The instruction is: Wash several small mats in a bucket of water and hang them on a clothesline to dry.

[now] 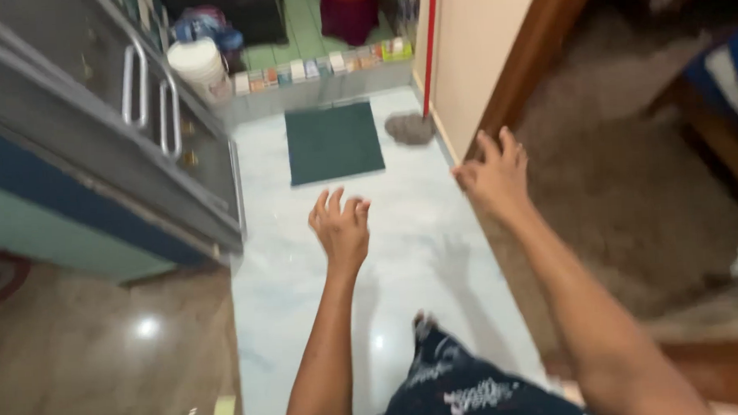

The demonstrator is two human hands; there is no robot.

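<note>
My left hand hangs in the air over the pale glossy floor, fingers loosely curled and apart, holding nothing. My right hand is stretched out further right, fingers spread, also empty, close to the corner of a cream wall and its brown wooden frame. Beyond both hands lies a dark green mat. A mop head on a red-and-white handle rests by the wall, just past my right hand.
A grey metal cabinet with two handles stands at the left. A white bucket sits by a low tiled step. Brown carpet spreads to the right. Dark patterned clothing fills the bottom.
</note>
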